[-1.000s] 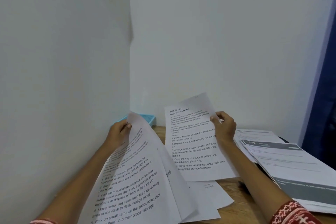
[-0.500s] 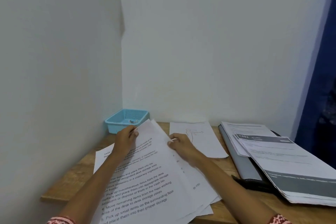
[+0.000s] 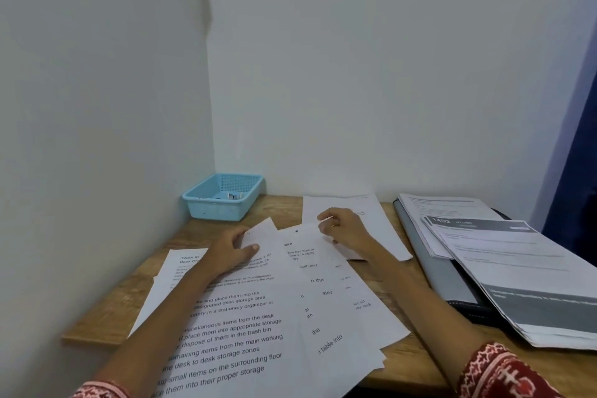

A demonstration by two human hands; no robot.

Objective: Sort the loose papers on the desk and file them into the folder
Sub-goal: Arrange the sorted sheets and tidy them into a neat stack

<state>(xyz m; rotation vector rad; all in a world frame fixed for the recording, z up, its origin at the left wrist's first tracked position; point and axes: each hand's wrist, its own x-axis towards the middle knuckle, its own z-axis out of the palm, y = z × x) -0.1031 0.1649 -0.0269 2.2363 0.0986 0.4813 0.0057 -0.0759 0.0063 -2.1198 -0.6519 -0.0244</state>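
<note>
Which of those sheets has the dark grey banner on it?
The top sheet of the stack lying on the folder, at the desk's right. Every other visible sheet is plain white with black print.

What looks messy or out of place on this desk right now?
The loose papers under both hands lie fanned and crooked, their near ends overhanging the desk edge. Sheets on the folder are skewed too.

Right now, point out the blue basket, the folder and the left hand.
blue basket [image 3: 211, 208]: head view, on its front wall.
folder [image 3: 442, 271]: head view, on the bare grey cover.
left hand [image 3: 231, 247]: head view, on the back of the hand.
</note>
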